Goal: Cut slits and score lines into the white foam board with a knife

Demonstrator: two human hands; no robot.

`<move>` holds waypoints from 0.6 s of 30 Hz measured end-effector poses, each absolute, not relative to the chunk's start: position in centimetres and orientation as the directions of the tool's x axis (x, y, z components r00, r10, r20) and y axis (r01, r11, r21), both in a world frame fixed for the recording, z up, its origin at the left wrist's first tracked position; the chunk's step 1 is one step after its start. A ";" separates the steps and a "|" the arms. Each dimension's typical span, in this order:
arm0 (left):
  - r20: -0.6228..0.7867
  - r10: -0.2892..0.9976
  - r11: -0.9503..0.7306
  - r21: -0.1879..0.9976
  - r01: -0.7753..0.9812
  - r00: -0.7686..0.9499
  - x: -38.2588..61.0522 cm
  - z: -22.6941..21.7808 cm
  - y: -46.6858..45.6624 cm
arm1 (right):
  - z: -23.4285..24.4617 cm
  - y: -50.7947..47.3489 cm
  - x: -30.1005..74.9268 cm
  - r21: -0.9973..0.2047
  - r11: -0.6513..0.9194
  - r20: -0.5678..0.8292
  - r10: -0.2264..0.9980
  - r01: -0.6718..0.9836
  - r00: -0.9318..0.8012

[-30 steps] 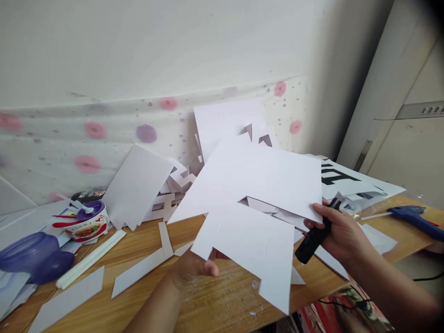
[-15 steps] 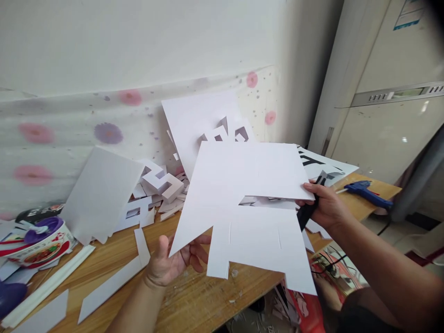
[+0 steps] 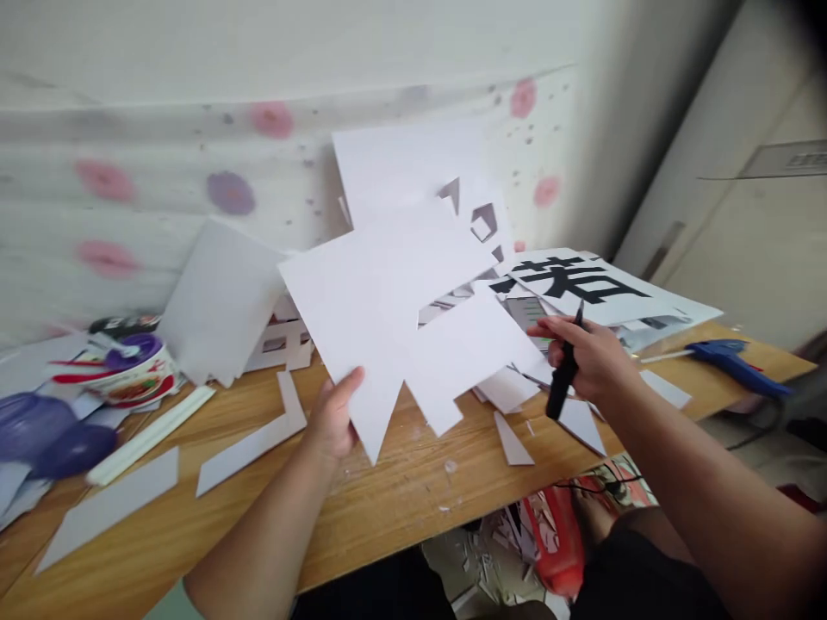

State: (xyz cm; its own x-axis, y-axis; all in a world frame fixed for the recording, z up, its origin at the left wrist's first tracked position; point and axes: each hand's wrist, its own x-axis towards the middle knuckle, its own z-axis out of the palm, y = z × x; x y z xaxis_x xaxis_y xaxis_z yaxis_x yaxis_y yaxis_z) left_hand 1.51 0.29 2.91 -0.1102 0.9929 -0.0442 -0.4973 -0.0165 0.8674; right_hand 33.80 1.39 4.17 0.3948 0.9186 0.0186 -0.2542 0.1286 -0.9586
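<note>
My left hand grips the lower left edge of a white board cut-out, thumb in front and fingers mostly behind. The cut-out is held tilted above the table, with a slot on its right side and notches along its lower edge. To the right of it, my right hand is closed around a black-handled craft knife, its dark tip pointing up. Behind that hand lies a white sheet printed with a bold black character.
A wooden table carries white offcuts, a white stick and a paper food tub. At the right is a blue glue gun. Larger white boards lean on the patterned wall covering. Scraps lie in a red container below.
The cut-out has turned and moved left. My left hand, open under it before, now grips its edge. My right hand has let go of the cut-out and keeps the craft knife.
</note>
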 end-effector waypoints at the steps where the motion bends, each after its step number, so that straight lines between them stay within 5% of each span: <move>1: -0.025 0.990 -0.051 0.861 -0.506 -0.141 1.5 2.9 0.5 | 3.8 1.4 33.5 -0.969 0.093 0.005 0.933 -0.228 0.360; 7: 0.052 0.988 -0.120 0.854 -0.506 -0.148 0.8 2.9 0.4 | 2.2 0.6 31.4 -1.000 -0.005 -0.006 0.959 -0.005 0.284; 18: 0.020 0.998 -0.044 0.859 -0.509 -0.052 1.0 2.9 -0.3 | 1.8 -0.3 31.1 -0.993 -0.042 -0.075 0.951 -0.113 0.301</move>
State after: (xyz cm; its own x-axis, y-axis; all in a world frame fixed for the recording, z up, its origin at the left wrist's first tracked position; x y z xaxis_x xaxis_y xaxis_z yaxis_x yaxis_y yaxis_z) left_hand 0.96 -0.34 2.90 -0.0522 0.9984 0.0200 -0.5094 -0.0438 0.8594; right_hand 31.14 -0.33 1.76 0.3011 0.9507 -0.0746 -0.1127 -0.0422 -0.9927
